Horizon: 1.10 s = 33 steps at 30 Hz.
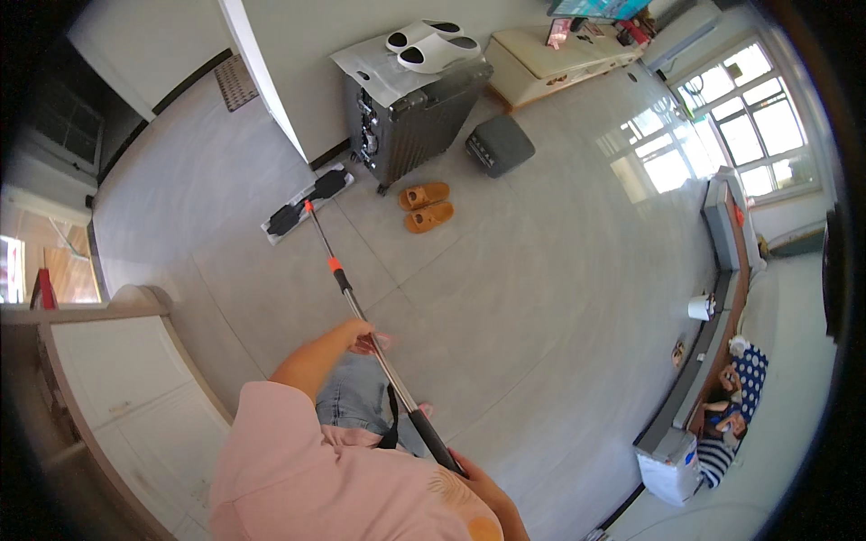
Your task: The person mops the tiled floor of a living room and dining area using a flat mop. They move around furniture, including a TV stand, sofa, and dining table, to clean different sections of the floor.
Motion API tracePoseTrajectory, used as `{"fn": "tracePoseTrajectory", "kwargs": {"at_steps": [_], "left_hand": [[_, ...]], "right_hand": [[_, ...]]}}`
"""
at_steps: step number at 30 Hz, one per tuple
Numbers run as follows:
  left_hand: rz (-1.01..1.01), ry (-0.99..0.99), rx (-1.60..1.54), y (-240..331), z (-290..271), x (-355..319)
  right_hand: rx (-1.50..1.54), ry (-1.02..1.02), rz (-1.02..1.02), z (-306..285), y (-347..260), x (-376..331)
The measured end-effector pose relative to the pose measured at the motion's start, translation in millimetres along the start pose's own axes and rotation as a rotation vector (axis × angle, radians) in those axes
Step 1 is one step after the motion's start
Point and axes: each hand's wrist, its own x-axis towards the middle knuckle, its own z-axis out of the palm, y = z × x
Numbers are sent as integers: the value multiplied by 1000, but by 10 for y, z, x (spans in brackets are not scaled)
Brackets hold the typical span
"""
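Orange-banded mop (347, 293) clasped by both hands, left grip (361, 338), right grip (474, 482); two orange slippers (426, 206) nearby.

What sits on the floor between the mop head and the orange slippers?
Only bare grey tile lies between the mop head and the orange slippers, seen in the head view.

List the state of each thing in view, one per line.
Mop: flat head on the floor by the suitcase, pole slanting up to the hands.
Left hand: fingers closed around the pole's middle.
Right hand: closed on the black grip at the pole's top.
Suitcase: upright, shut.
White slippers: lying on the suitcase.
Orange slippers: paired on the floor.
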Motion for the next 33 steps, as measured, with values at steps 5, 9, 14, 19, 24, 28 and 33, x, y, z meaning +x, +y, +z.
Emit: {"fn": "tracePoseTrajectory", "kwargs": {"at_steps": [5, 9, 14, 19, 24, 28, 33], "left_hand": [[-71, -186, -82, -810, 1368, 426], [-36, -614, -130, -1617, 2877, 433], [-136, -749, -504, -2024, 4254, -115], [38, -694, -781, -1789, 4030, 102], [236, -442, -1258, -1534, 2700, -104], [595, -307, -1442, -1642, 1505, 107], [733, 162, -1712, -2189, -263, 243]], "right_hand": [[-56, 50, 59, -986, 695, -859], [-222, 98, 376, -1522, 253, -1925], [-248, 145, 532, -2706, 97, -2970], [-727, 123, 576, -3162, -625, -2513], [-735, -215, 559, -2343, -1091, -900], [-967, -446, 376, -1211, -1098, 277], [-1033, -573, 172, 458, -600, 1209]]}}
